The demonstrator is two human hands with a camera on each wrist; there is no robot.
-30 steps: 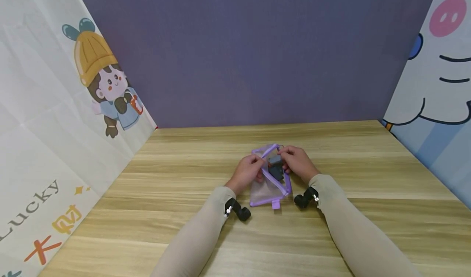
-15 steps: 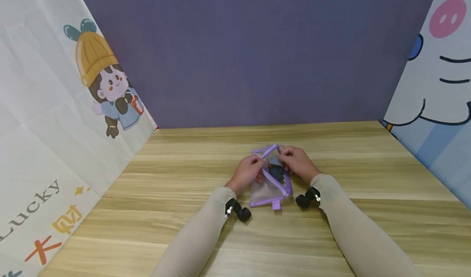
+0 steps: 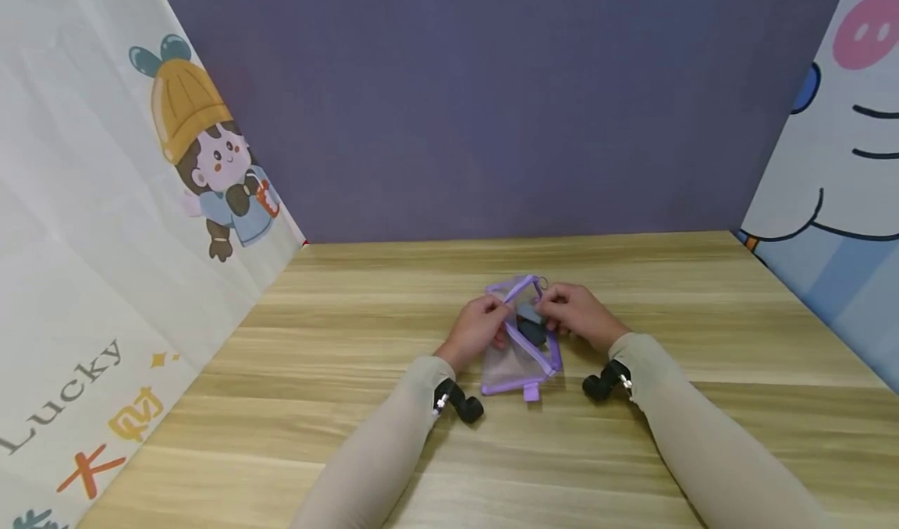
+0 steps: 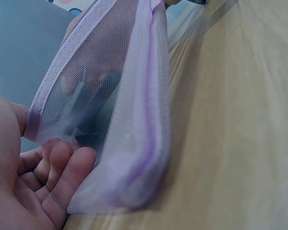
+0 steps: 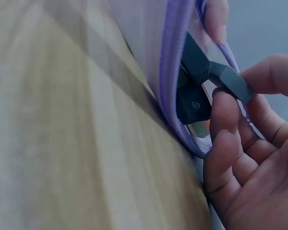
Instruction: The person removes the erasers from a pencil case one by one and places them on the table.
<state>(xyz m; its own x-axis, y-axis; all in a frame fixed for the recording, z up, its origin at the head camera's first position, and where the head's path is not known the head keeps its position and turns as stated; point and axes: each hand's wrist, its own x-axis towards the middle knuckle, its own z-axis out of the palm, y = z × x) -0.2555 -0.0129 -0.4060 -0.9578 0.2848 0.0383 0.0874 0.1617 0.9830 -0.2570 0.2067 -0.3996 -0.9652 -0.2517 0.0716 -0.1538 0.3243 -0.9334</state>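
Observation:
A purple-edged mesh zipper pouch (image 3: 507,369) lies on the wooden table with its opening spread. My left hand (image 3: 475,328) pinches one edge of that opening between thumb and fingers; the left wrist view shows the purple zipper band (image 4: 62,57) under the thumb. At the opposite side, my right hand (image 3: 577,313) pinches a grey-green angular block (image 5: 230,81) at the mouth of the pouch. Further dark blocks (image 5: 194,103) sit inside, one with small pale marking that looks like "4B". Mesh and fingers partly hide the contents.
The wooden table (image 3: 337,342) runs back to a dark blue-grey panel (image 3: 477,108). Printed cloth sheets (image 3: 63,225) stand on the left and right. A small metal ring (image 3: 542,283) is at the pouch's far corner.
My right hand's fingertips have moved from the pouch's far corner slightly nearer, to the block at the opening. My left hand keeps its grip. The head view has shifted slightly.

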